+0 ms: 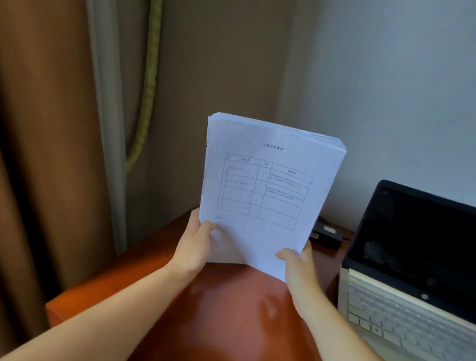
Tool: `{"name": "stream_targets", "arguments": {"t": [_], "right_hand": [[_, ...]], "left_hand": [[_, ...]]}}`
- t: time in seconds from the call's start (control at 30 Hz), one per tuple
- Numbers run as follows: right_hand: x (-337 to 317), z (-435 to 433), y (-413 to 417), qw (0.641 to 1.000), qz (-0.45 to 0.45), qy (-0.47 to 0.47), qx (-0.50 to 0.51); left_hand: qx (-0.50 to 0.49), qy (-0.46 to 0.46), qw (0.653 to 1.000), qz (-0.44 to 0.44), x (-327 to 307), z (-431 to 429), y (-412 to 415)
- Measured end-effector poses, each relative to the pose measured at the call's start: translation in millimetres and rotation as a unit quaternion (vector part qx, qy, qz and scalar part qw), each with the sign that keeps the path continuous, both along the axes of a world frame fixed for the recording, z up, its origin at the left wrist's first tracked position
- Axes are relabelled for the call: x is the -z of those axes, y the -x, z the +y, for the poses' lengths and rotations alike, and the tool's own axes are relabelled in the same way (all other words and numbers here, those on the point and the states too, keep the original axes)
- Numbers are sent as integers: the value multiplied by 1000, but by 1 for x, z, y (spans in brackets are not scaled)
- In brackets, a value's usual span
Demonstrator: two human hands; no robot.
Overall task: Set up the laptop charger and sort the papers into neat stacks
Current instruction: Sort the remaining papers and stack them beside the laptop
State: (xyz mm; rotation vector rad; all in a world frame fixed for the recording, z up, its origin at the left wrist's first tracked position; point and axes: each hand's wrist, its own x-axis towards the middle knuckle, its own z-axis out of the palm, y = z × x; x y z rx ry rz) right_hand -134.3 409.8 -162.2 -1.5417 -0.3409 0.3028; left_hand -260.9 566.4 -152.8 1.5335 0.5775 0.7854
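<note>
Left hand (pixel 194 243) and right hand (pixel 299 269) grip the upright paper stack's (pixel 265 189) bottom corners.

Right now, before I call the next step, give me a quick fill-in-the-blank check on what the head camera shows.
1. The left hand and right hand grip the stack of papers at its ____ edge.
2. The laptop on the right has its lid ____.
3. The front sheet carries a printed ____.
4. The black charger brick lies on the desk ____ the papers.
Missing words: bottom; open; table; behind.
</note>
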Motion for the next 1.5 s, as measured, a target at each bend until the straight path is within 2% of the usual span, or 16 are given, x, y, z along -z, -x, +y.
{"name": "stream_targets", "arguments": {"t": [0.1, 0.2, 0.3, 0.43, 0.53, 0.67, 0.87, 1.27, 1.5], "right_hand": [[-2, -1, 2, 1000, -15, -3, 2], [-33, -6, 2, 998, -70, -3, 10], [-79, -9, -5, 991, -125, -46, 20], [-115, -5, -7, 987, -145, -71, 13], [-116, -3, -4, 987, -140, -75, 19], [-97, -6, 1, 991, -113, -70, 23], [-94, -1, 10, 988, -140, -60, 36], [-77, 4, 15, 987, -147, -37, 47], [-77, 7, 21, 985, -158, -45, 55]], "left_hand": [[12, -12, 1000, 17, 2, 3, 2], [22, -28, 999, 17, -13, 12, 5], [21, -37, 999, -24, -51, 24, 4], [39, -74, 993, -78, -97, 24, -4], [29, -96, 991, -85, -102, 15, -9], [-18, -106, 993, -55, -73, 11, -6], [-74, -123, 987, -69, -67, 3, -5], [-39, -115, 991, -61, -47, 7, -2], [-58, -112, 990, -68, -46, 6, -1]]}}
